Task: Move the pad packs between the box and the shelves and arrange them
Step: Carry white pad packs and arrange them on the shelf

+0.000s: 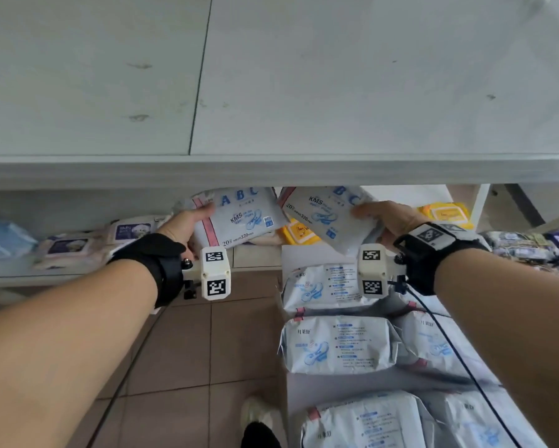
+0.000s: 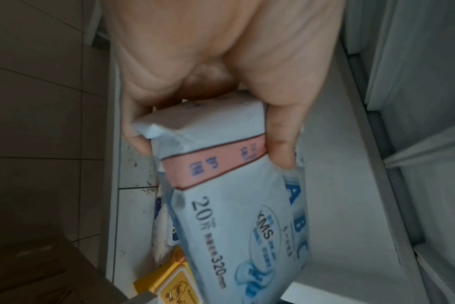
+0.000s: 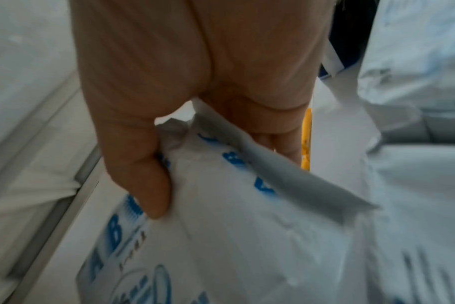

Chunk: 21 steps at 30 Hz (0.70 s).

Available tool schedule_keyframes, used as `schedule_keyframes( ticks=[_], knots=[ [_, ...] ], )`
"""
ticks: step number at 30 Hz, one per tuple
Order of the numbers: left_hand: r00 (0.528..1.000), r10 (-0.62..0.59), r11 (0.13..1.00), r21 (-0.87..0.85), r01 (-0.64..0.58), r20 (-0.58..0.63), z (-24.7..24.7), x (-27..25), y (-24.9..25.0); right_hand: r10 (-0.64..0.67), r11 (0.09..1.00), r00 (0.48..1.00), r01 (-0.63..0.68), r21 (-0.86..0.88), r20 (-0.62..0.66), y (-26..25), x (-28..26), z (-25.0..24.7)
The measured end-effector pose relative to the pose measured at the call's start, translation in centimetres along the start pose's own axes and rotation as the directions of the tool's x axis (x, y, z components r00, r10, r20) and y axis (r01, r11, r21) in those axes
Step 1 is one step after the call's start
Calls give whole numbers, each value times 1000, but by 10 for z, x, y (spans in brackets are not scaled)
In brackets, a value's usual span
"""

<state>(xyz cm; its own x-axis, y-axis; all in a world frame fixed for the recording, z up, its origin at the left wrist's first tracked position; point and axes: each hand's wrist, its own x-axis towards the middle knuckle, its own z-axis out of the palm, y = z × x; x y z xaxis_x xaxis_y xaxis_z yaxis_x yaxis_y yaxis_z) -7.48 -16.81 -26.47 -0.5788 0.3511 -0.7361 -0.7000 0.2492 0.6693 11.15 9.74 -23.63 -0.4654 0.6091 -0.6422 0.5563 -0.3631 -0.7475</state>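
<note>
Left hand (image 1: 187,226): its grip is closed round the pink-striped end of a white pad pack (image 1: 239,218), thumb on the printed face and fingers curled behind, as the left wrist view (image 2: 281,144) shows.
Left pack: printed "ABC", "KMS" and "320mm", it is tilted and held at the mouth of the lower shelf (image 1: 255,257), under the edge of the upper shelf (image 1: 271,171). In the left wrist view the pack (image 2: 242,226) is above a yellow pack (image 2: 166,283) on the shelf.
Right hand (image 1: 391,218): its grip pinches the crimped end of a second pad pack (image 1: 323,218) of the same print, thumb on the face and fingers behind; the right wrist view (image 3: 143,164) shows the same pinch on the pack (image 3: 247,236).
Right pack: tilted with its far left corner high, held just right of the left pack and apart from it, over another yellow pack (image 1: 296,232).
Box (image 1: 304,392): near right, on the tiled floor (image 1: 181,350), it holds more white pad packs (image 1: 339,345) lying flat in rows.
Lower shelf, left: pale wipe packs (image 1: 74,248) lie in a row, with a blue pack (image 1: 3,240) at the far left.
Lower shelf, right: a yellow pack (image 1: 448,215) and dark patterned packs (image 1: 527,244) further right.
Wrists: each carries a black strap and a white camera block with square markers (image 1: 215,273).
</note>
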Motion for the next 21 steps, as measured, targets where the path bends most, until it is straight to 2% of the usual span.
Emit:
schedule_keyframes(
  ticks=[5, 10, 15, 18, 21],
  knots=[
    [990, 54, 996, -67, -63, -130, -51, -16, -27, 16, 993, 995, -27, 113, 96, 0, -35, 47],
    [976, 77, 979, -169, -113, -203, -87, -58, -63, -9, 996, 951, -17, 84, 309, 9, -80, 71],
    [952, 69, 958, -246, -147, -300, -112, -125, -105, -31, 999, 898, 35, 0, 439, 30, -141, 75],
    [954, 90, 936, -304, -179, -286, -112, -172, -118, -76, 985, 901, 133, -106, 427, 34, -190, 73],
    [949, 164, 909, -333, -252, -268, -107, -217, -117, -169, 983, 897, 185, 0, 409, 29, -234, 71]
  ],
)
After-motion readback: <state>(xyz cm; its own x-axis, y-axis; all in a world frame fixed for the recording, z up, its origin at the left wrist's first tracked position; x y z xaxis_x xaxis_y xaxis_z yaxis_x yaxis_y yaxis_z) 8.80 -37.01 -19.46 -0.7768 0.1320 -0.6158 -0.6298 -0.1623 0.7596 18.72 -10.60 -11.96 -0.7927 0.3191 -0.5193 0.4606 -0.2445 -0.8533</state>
